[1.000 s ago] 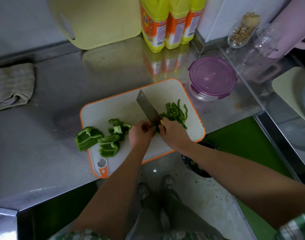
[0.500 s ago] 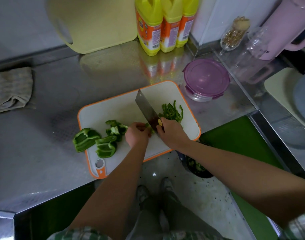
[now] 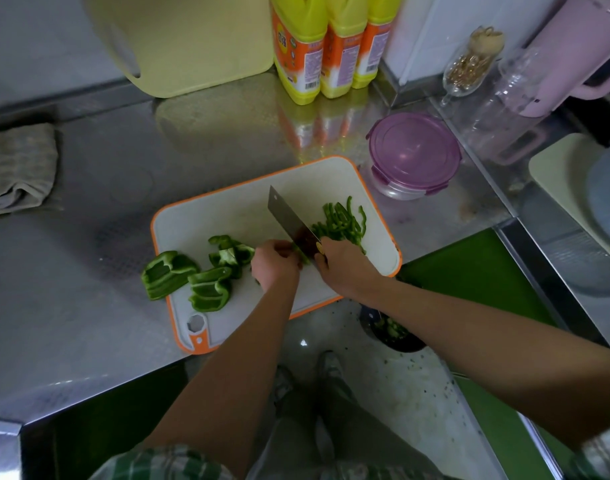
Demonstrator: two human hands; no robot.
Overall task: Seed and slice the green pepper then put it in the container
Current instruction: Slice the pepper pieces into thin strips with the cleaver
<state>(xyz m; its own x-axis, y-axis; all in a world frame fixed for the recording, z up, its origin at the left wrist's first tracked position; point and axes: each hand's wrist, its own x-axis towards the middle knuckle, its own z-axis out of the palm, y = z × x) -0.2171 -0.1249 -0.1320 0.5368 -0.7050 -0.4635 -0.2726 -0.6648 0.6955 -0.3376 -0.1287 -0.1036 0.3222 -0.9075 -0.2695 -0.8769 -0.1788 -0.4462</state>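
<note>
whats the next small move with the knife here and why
Probably lift the cleaver, shift it slightly leftward and cut another strip. The right hand grips it, blade against the pepper piece that the left hand holds on the cutting board; cut strips lie right of the blade, and big pepper chunks wait uncut.

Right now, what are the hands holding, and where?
Right hand grips the knife by its handle; left hand holds a pepper piece down from above.

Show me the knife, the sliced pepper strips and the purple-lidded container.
knife (image 3: pixel 289 220): head view, flat of the blade.
sliced pepper strips (image 3: pixel 341 221): head view, middle of the pile.
purple-lidded container (image 3: pixel 414 150): head view, centre of its lid.
</note>
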